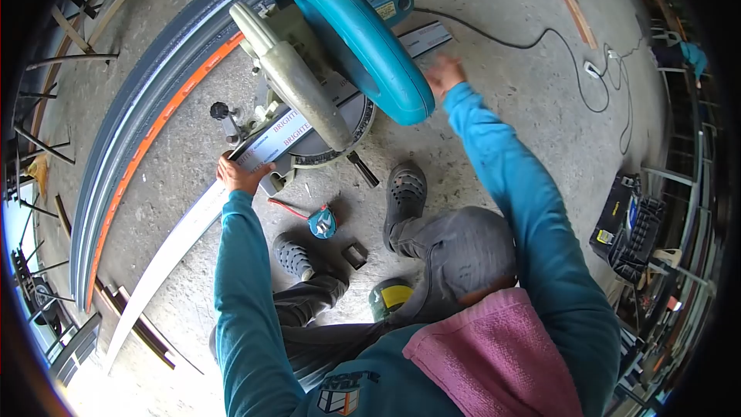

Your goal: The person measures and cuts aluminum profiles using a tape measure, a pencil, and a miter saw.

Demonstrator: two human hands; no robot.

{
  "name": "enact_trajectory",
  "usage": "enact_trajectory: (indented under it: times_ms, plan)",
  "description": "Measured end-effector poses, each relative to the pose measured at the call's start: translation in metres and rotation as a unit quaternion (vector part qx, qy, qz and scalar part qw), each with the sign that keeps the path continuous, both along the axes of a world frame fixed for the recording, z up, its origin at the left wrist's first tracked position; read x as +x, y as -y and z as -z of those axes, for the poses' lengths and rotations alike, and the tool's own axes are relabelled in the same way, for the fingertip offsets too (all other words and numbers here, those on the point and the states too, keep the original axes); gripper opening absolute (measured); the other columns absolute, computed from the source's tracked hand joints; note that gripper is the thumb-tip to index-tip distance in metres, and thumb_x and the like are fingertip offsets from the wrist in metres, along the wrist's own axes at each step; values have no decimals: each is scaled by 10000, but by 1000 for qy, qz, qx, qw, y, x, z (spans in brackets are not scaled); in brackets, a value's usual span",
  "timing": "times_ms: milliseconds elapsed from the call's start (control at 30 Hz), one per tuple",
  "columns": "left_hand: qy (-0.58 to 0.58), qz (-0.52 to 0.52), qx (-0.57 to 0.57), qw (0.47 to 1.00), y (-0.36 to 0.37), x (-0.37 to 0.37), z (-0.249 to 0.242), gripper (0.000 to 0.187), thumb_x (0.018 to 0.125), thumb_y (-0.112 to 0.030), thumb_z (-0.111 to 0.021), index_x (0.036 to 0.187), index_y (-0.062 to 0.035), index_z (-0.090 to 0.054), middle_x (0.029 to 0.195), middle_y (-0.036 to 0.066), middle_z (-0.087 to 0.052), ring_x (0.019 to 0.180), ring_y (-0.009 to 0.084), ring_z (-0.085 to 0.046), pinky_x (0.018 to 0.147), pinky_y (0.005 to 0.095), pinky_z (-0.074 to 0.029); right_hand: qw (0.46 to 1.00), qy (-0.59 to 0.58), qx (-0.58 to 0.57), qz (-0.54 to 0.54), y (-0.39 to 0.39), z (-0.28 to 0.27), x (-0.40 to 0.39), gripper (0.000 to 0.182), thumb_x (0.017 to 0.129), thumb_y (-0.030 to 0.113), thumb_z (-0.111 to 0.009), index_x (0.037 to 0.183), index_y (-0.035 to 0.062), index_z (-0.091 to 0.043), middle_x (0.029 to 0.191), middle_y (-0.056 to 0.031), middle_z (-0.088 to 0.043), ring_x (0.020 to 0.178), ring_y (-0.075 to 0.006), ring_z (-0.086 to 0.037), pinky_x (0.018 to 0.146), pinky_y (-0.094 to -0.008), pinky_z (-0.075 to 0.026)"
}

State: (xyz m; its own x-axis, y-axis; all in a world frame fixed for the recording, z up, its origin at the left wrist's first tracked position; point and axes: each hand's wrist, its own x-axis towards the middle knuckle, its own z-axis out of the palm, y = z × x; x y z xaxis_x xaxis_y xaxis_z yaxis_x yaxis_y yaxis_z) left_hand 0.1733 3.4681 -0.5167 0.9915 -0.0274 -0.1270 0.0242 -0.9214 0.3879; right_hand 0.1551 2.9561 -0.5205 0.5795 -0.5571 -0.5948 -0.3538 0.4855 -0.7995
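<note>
A long white aluminium profile with red lettering (287, 133) lies across the bed of a teal and grey mitre saw (370, 38). My left hand (243, 173) is wrapped round the profile to the left of the saw, near a black clamp knob (220, 111). To the right of the saw handle, my right hand (445, 75) is raised, slightly blurred, with its fingers apart and nothing in it. The far end of the profile (426, 38) shows beyond the saw, near that hand. The saw's pale grip (305, 96) stands above the profile.
A teal tape measure (323, 222) lies on the floor by my feet, beside a small dark block (355, 255). Long profiles with an orange edge (147, 135) run along the left. A black cable (532, 45) and an open toolbox (629, 224) are at the right.
</note>
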Motion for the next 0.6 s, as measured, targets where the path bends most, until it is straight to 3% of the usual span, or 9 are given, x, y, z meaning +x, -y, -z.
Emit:
enact_trajectory:
  times_ms: [67, 167, 333, 367, 433, 467, 500, 567, 600]
  plan:
    - [2, -2, 1, 1000, 0, 4, 6, 1084, 377, -551, -882, 1178, 1, -404, 1110, 165, -499, 1130, 333, -443, 1019, 439, -281, 993, 12, 104, -46, -26, 55, 3, 412, 820, 305, -654, 1159, 121, -509, 932, -112, -503, 737, -242, -554, 647, -427, -555]
    - [-6, -7, 16, 1000, 1, 3, 5, 1082, 401, -526, -885, 1201, 11, -392, 1141, 198, -513, 1133, 360, -454, 1003, 449, -320, 969, -23, 248, -2, -82, 104, 40, 485, 813, 337, -659, 1217, 123, -495, 976, -142, -485, 756, -283, -548, 691, -471, -559]
    - [-38, -23, 6, 999, 4, 4, 2, 1082, 385, -501, -900, 1194, 9, -394, 1151, 193, -496, 1133, 362, -436, 996, 458, -325, 989, -26, 77, 127, -67, 108, 14, 253, 836, 316, -619, 939, 85, -635, 844, -131, -551, 754, -264, -579, 522, -403, -502]
    - [-29, -18, 9, 999, 3, 3, 5, 1086, 393, -494, -900, 1205, 17, -391, 1157, 203, -495, 1139, 371, -432, 993, 452, -337, 994, -62, -63, 67, -51, 78, -16, 254, 833, 295, -599, 858, 46, -637, 773, -129, -575, 709, -228, -565, 511, -370, -469]
    - [-23, -27, 1, 999, 1, 2, 7, 1081, 403, -486, -901, 1204, 28, -388, 1157, 203, -488, 1141, 373, -428, 994, 450, -337, 965, 62, -244, 72, -10, 74, -81, 267, 788, 242, -605, 801, -25, -616, 743, -128, -592, 730, -212, -563, 633, -380, -476]
    - [-29, -30, 7, 999, 1, 3, 5, 1084, 403, -490, -899, 1202, 34, -387, 1158, 202, -483, 1146, 370, -425, 996, 447, -334, 934, 46, -352, 32, 13, 78, -118, 369, 743, 257, -645, 898, -69, -565, 846, -161, -591, 775, -227, -564, 683, -393, -477]
    - [-36, -32, 13, 999, 2, 3, 2, 1086, 403, -495, -897, 1199, 39, -387, 1159, 200, -478, 1150, 367, -422, 999, 445, -332, 967, 5, -237, 93, 49, 130, -162, 501, 704, 273, -679, 989, -94, -491, 929, -191, -567, 810, -253, -558, 701, -404, -475]
    - [-22, 1, 29, 999, 0, 3, -2, 1068, 431, -535, -869, 1202, 31, -394, 1175, 218, -480, 1159, 358, -436, 1010, 433, -327, 965, -36, -247, 80, 89, 176, -237, 516, 711, 282, -682, 1009, -76, -460, 947, -188, -537, 848, -259, -531, 747, -403, -454]
    - [-23, 10, 38, 999, -2, 2, -2, 1074, 440, -535, -866, 1216, 35, -391, 1178, 214, -479, 1163, 355, -436, 1014, 430, -325, 949, -35, -287, 127, 68, 151, -247, 507, 729, 297, -671, 1003, -72, -458, 959, -185, -525, 857, -249, -516, 753, -397, -444]
